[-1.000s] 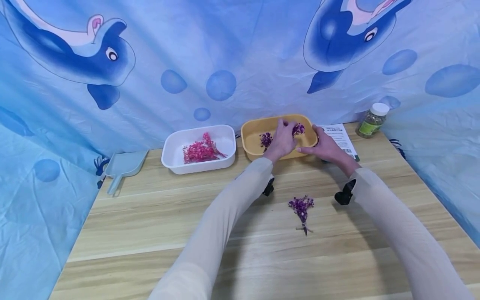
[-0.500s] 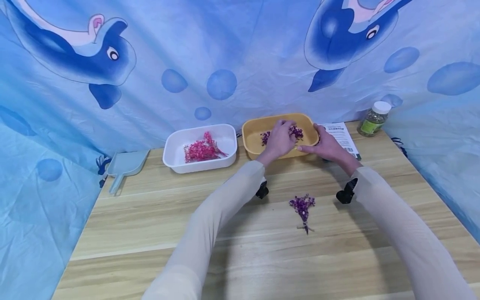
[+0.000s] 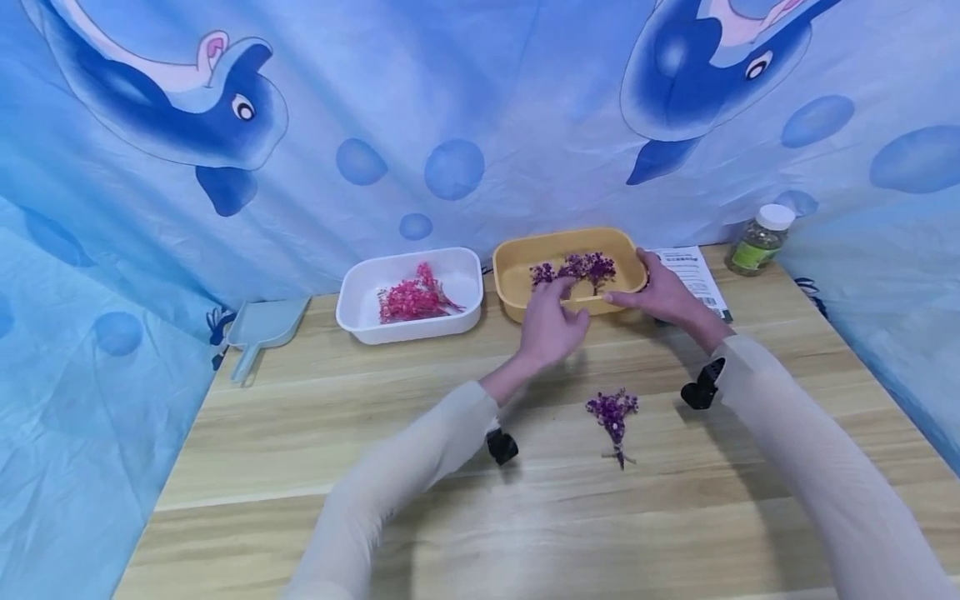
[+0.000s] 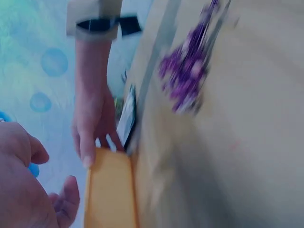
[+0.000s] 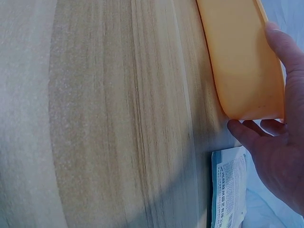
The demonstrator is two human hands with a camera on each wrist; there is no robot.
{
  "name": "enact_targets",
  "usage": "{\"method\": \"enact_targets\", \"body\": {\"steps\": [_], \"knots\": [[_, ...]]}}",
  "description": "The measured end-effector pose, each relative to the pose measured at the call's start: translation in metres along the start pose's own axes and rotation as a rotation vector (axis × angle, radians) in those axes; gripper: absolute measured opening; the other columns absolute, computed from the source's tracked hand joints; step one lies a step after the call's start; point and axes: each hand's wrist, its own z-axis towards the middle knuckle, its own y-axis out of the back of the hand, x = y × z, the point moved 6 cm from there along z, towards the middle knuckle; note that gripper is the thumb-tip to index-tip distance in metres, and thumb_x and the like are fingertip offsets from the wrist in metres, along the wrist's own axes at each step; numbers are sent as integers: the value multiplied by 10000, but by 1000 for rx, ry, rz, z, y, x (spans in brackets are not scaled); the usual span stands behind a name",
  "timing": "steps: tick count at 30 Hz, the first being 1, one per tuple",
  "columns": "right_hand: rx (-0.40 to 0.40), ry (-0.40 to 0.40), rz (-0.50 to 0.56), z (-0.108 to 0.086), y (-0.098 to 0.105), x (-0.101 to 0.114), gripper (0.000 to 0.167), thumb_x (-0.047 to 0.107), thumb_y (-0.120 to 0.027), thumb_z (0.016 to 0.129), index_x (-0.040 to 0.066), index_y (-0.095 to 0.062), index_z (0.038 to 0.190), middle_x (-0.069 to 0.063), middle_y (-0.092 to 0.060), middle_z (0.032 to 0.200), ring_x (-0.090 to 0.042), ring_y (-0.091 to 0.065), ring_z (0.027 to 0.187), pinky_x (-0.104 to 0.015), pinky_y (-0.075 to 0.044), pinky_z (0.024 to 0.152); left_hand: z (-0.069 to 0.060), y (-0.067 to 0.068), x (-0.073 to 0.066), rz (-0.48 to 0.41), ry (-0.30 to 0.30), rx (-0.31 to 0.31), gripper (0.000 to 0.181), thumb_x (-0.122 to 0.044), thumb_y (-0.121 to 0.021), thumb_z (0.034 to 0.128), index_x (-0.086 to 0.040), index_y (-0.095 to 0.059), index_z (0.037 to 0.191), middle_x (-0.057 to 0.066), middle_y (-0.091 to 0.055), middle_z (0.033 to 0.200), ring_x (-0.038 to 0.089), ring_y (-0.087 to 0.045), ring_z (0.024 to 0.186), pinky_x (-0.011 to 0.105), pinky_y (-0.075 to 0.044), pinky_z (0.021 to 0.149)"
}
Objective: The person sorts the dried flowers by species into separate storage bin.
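Note:
In the head view a yellow plastic tub (image 3: 558,242) stands against the curtain, holding sprigs of purple dried flowers (image 3: 588,267). My right hand (image 3: 667,293) grips its right end; the right wrist view has the thumb over the tub's rim (image 5: 247,57) and the fingers at its end wall. Just in front of the tub is my left hand (image 3: 552,327), fingers loosely bent. The left wrist view shows nothing between those fingers (image 4: 66,202). A separate purple flower sprig (image 3: 612,412) lies on the table nearer me, its stems pointing towards me.
Left of the yellow tub sits a white tub (image 3: 408,332) with pink dried flowers (image 3: 412,298). A pale blue dustpan (image 3: 266,325) lies at the far left. To the right are a printed packet (image 3: 693,279) and a white-lidded jar (image 3: 757,242). The curtain (image 3: 465,108) borders the table.
My left hand has drawn back out of the yellow tub towards me, uncovering the purple flowers inside. The right hand keeps its grip on the tub's end. The head view has shifted slightly.

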Motion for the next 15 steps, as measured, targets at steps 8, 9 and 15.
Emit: {"method": "enact_targets", "body": {"steps": [8, 9, 15], "knots": [[-11, 9, -22, -2, 5, 2, 1213, 427, -822, 824, -52, 10, 1566, -393, -263, 1509, -510, -402, 1308, -589, -319, 1110, -61, -15, 6, -100, 144, 156, 660, -83, -765, 851, -32, -477, 1442, 144, -533, 1226, 83, -586, 755, 204, -548, 663], [-10, 10, -24, -2, 5, 2, 1208, 422, -821, 826, -54, 7, 1566, -394, -264, 1509, -512, -402, 1308, -588, -322, 1108, -69, -18, 7, -91, 149, 174, 674, -99, -777, 843, -36, -478, 1444, 146, -537, 1230, 88, -578, 763, 204, -544, 682], [-2, 12, -21, -2, 2, 2, 1200, 413, -820, 831, -54, 6, 1566, -397, -263, 1507, -515, -401, 1308, -585, -326, 1108, -104, -36, 10, 59, 144, 229, 752, -235, -835, 782, -74, -502, 1437, 87, -535, 1208, 123, -536, 859, 203, -502, 723]]}}
